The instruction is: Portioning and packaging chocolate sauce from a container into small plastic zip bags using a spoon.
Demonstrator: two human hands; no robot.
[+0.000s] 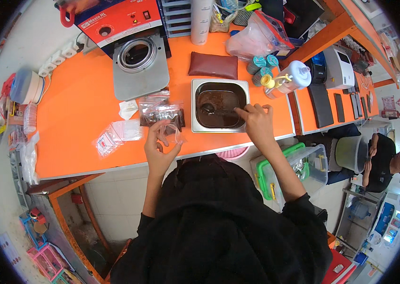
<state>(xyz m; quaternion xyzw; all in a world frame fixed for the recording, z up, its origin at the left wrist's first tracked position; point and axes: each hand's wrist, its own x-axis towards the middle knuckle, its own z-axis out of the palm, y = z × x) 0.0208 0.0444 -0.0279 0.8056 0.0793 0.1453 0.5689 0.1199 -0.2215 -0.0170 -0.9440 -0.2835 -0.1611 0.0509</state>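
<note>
A rectangular metal pan (193, 127) with dark brown paste (233, 97) in it sits near the front edge of the orange table. My right hand (259, 124) reaches over the pan's right side, closed on the handle of a spoon (208, 109); the spoon's bowl lies in the paste. Left of the pan, my left hand (157, 150) pinches a small clear plastic bag (176, 134), its mouth spread round. Just beyond that hand lie several clear bags (170, 113) with dark contents. Flat plastic bags (126, 130) are fanned out farther left.
At the back left stands a red sealing machine (114, 23) with a grey plate (138, 83). A brown pouch (213, 65), teal-lidded cups (259, 64) and a capped bottle (294, 78) stand behind the pan. Another person (384, 158) holds a bucket (351, 152) at far right.
</note>
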